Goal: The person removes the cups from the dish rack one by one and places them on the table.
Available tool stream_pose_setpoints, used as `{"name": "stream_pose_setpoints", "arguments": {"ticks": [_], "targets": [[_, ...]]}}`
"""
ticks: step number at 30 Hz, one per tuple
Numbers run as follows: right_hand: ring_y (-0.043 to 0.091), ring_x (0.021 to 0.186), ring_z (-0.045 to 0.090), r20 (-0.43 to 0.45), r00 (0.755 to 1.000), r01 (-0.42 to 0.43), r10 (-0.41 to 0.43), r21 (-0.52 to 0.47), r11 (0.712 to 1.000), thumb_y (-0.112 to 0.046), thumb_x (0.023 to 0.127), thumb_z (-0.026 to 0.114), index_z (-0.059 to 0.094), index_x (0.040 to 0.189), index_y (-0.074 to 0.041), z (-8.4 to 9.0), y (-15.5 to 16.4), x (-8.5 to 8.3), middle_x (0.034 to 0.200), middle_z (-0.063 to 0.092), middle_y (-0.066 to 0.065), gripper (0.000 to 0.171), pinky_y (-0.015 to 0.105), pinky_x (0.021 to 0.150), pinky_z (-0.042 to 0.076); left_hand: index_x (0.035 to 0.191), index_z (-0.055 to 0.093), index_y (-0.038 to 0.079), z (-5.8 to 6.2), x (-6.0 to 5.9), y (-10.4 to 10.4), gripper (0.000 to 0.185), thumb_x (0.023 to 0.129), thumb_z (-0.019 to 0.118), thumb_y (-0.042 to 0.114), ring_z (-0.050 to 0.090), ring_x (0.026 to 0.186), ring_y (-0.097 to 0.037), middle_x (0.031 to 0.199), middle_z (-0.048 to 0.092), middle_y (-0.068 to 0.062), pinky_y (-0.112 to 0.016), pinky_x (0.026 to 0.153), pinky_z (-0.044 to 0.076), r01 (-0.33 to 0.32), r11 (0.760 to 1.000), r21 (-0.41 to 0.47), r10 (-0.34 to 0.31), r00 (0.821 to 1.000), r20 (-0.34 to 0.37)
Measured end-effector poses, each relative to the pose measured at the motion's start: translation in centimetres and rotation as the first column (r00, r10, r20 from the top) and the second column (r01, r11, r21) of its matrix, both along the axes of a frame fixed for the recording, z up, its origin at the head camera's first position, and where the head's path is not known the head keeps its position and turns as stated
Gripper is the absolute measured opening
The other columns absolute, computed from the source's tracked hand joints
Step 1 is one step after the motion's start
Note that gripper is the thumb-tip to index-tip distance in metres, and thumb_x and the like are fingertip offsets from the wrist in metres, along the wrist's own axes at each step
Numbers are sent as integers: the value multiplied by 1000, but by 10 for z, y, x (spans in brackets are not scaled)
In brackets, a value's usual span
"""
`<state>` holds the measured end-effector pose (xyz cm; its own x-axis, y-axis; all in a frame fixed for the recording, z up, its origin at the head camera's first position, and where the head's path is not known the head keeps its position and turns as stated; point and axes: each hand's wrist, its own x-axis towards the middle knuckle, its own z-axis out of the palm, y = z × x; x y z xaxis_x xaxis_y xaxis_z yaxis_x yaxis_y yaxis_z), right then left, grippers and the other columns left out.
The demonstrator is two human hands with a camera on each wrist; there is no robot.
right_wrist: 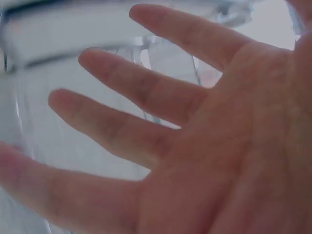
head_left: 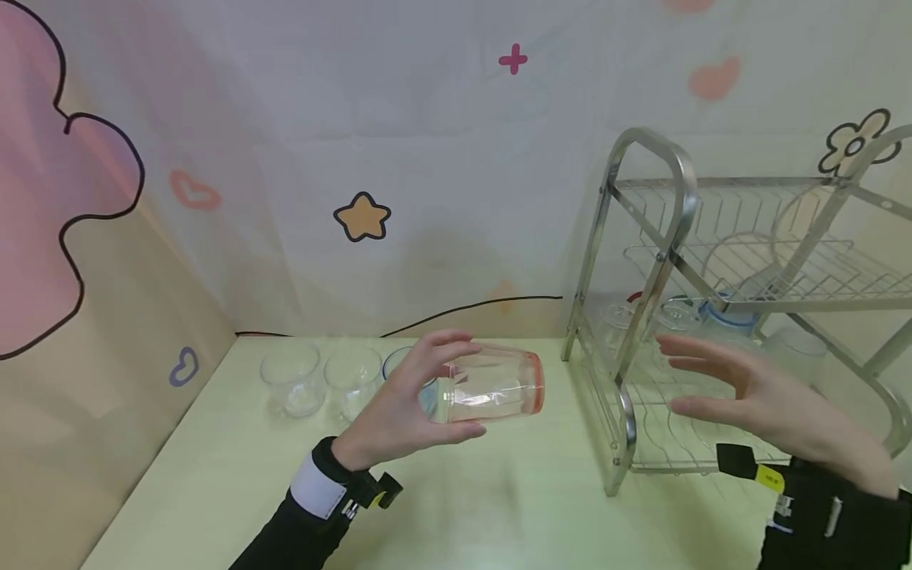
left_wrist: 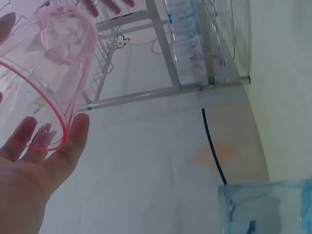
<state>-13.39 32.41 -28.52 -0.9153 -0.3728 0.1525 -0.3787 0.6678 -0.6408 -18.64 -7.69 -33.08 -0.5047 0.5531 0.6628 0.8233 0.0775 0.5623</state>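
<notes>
My left hand (head_left: 392, 416) holds a see-through pink cup (head_left: 493, 388) on its side, thumb below and fingers above. The left wrist view shows the pink rim of the cup (left_wrist: 51, 100) close to the fingers. In front of the metal rack, my right hand (head_left: 762, 396) is held up with thumb and fingers apart and nothing in it. Its palm and spread fingers fill much of the right wrist view. Partly hidden behind my left hand stands a blue-rimmed cup (head_left: 391, 362). Two clear cups, one at the far left (head_left: 294, 388) and another (head_left: 351, 380), stand beside it.
A two-tier metal rack (head_left: 625, 419) stands at the right. Its lower shelf bears several clear cups, among them a blue-rimmed one (head_left: 730, 319). Round clear items lie on the upper shelf. A printed cloth (head_left: 442, 158) hangs behind the pale table (head_left: 442, 507).
</notes>
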Motion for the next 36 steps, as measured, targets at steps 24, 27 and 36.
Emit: {"name": "stream_pose_setpoints", "arguments": {"ticks": [24,27,36], "targets": [[65,128,14,-116,920,389,-374,162,907,-36,94,65,23,150,5,-17,34,-26,145,13,45,82,82,83,22,139,51,22,-4,6,-43,74,75,86,25,50,119,-19,138,43,3,-38,86,53,-130,969,-209,119,991,-64],[67,127,13,-73,918,396,-389,167,903,-40,96,62,19,152,4,-21,35,-30,146,6,45,83,83,82,23,140,51,23,-4,8,-48,73,75,86,27,49,120,-18,140,42,3,-39,88,53,-151,959,-238,136,988,-77],[66,130,6,-66,883,469,-464,125,874,-46,97,56,17,153,3,-37,51,-45,148,0,44,83,82,85,21,138,53,24,-8,16,-66,73,74,87,31,48,123,-20,139,44,-1,-38,92,50,-220,907,-358,188,975,-121]]}}
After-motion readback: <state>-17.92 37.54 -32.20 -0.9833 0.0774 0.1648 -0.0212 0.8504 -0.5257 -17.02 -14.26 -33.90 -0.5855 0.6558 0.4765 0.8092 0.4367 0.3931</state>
